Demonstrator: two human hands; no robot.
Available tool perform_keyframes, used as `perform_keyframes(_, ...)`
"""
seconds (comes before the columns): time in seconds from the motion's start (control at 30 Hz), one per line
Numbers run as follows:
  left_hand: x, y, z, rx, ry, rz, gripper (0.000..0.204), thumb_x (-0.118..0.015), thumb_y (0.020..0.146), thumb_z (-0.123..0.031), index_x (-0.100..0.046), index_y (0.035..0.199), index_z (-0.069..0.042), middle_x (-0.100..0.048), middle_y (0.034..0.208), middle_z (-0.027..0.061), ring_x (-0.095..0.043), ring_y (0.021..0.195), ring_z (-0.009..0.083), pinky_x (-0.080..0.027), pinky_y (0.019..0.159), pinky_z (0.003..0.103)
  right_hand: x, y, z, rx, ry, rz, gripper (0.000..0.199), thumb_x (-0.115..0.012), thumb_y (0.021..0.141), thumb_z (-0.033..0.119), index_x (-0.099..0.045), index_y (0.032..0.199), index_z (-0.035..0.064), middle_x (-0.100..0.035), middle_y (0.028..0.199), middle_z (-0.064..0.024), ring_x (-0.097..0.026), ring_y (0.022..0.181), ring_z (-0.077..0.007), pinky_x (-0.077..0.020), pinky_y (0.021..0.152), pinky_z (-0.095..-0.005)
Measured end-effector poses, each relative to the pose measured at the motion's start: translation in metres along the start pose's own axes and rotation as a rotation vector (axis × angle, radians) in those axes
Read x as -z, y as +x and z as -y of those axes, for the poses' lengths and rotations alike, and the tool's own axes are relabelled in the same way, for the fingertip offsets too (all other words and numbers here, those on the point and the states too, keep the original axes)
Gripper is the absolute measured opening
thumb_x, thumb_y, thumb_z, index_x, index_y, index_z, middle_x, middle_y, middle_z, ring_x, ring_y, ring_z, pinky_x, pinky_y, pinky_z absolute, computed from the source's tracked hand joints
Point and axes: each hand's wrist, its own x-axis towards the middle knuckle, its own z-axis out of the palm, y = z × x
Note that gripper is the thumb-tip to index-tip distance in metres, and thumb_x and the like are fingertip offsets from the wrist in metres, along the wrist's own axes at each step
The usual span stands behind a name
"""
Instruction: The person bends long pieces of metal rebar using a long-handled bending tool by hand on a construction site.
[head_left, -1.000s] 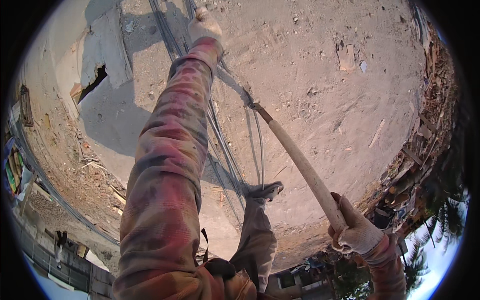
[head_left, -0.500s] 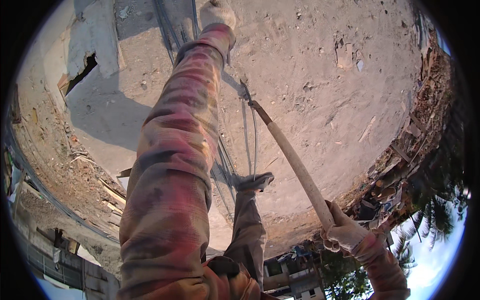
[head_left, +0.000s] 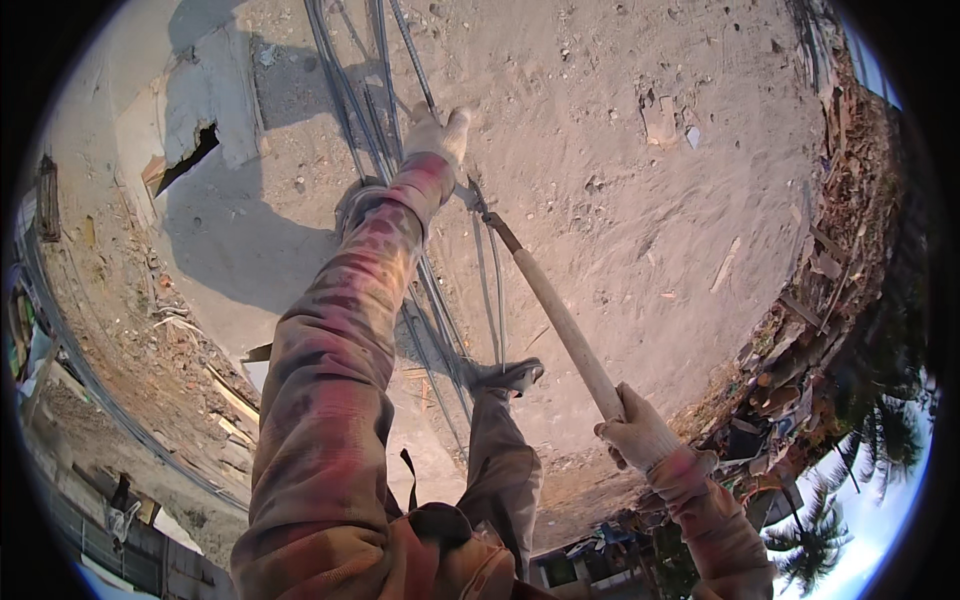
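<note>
My left hand, in a pale knit glove, reaches forward and is closed around a ribbed steel reinforcing bar, thumb standing out to the right. Part of the bar is hidden under the hand. Low at the right, my gloved right hand grips the lower end of a long-handled tool with a pale round shaft. The tool slants up leftward, and its dark metal end meets a thin steel bar that runs down to my shoe. Whether both bar stretches are one piece I cannot tell.
More long steel bars lie in a bundle under my left arm. A broken concrete slab with a dark hole is at the far left. Rubble and wood scraps line the right edge. Dusty ground spreads between.
My left hand has come back nearer to me, showing the bar beyond it. My right hand and the tool's handle have shifted left and slightly up in view; the tool's end still meets the bar.
</note>
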Motion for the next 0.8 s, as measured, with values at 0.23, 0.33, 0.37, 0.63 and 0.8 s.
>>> perform_keyframes(0.23, -0.037, -0.341, -0.024, 0.769, -0.603, 0.728, 0.072, -0.073, 0.081, -0.035, -0.040, 0.126, 0.009, -0.057, 0.108, 0.0252, -0.061, 0.100, 0.0326, -0.052, 0.078, 0.047, -0.017, 0.002, -0.011, 0.060, 0.256, 0.129, 0.046, -0.055, 0.082, 0.005, -0.042, 0.125, -0.0003, -0.056, 0.070, -0.0069, -0.055, 0.048, -0.0153, -0.0454, 0.040, -0.0304)
perform_keyframes(0.33, -0.056, -0.363, -0.031, 0.853, -0.707, 0.505, 0.054, -0.073, 0.079, -0.020, -0.042, 0.113, 0.006, -0.059, 0.088, 0.0187, -0.062, 0.072, 0.0262, -0.050, 0.056, 0.041, -0.024, 0.007, -0.025, 0.165, 0.276, 0.097, 0.046, -0.054, 0.080, 0.006, -0.044, 0.125, -0.0014, -0.055, 0.069, -0.0065, -0.054, 0.046, -0.0152, -0.0440, 0.038, -0.0297)
perform_keyframes(0.37, -0.061, -0.361, -0.030, 0.826, -0.682, 0.459, 0.049, -0.072, 0.078, -0.016, -0.042, 0.111, 0.006, -0.058, 0.084, 0.0175, -0.061, 0.067, 0.0253, -0.048, 0.053, 0.041, -0.024, 0.009, -0.032, 0.179, 0.267, 0.097, 0.048, -0.054, 0.081, 0.006, -0.043, 0.127, -0.0022, -0.055, 0.068, -0.0062, -0.053, 0.046, -0.0147, -0.0436, 0.038, -0.0297)
perform_keyframes(0.63, -0.087, -0.378, 0.014, 0.700, -0.675, 0.415, 0.042, -0.067, 0.077, -0.008, -0.042, 0.108, 0.004, -0.055, 0.080, 0.0140, -0.059, 0.064, 0.0244, -0.048, 0.052, 0.039, -0.041, 0.052, -0.090, 0.300, 0.370, 0.080, 0.046, -0.053, 0.083, 0.004, -0.044, 0.127, -0.0029, -0.054, 0.071, -0.0054, -0.051, 0.047, -0.0120, -0.0418, 0.039, -0.0283)
perform_keyframes(0.8, -0.091, -0.386, 0.046, 0.574, -0.615, 0.395, 0.038, -0.064, 0.076, -0.005, -0.044, 0.107, 0.002, -0.054, 0.080, 0.0116, -0.058, 0.064, 0.0223, -0.048, 0.054, 0.038, -0.067, 0.067, -0.115, 0.344, 0.497, 0.165, 0.062, -0.049, 0.080, -0.001, -0.034, 0.140, 0.0025, -0.054, 0.071, -0.0067, -0.050, 0.046, -0.0142, -0.0410, 0.039, -0.0289)
